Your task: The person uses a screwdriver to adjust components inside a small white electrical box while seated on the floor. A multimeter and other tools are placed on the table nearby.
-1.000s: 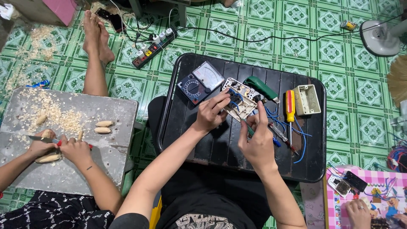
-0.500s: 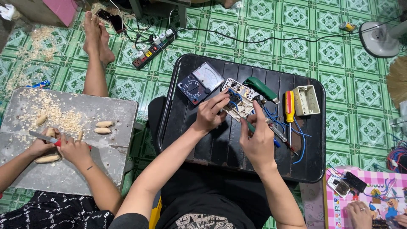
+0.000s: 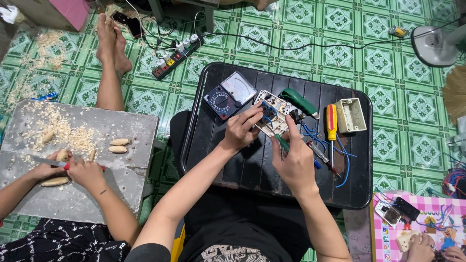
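White switch plate (image 3: 273, 112) at frame centre, pinched by left hand (image 3: 241, 130); right hand (image 3: 292, 160) grips green screwdriver (image 3: 282, 142); black surface (image 3: 252, 167) bare toward lower left edge.

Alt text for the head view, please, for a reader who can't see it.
Over a black tray table, the person's left hand and right hand work on a white switch plate with blue wires. A multimeter and screwdrivers lie nearby; another person cuts on a grey board at left.

A black slatted worktop (image 3: 242, 170) is showing against a green-and-white patterned tiled floor (image 3: 388, 58), bearing a red-and-yellow screwdriver (image 3: 331, 123), blue wires (image 3: 342, 155) and a beige box (image 3: 351, 115).
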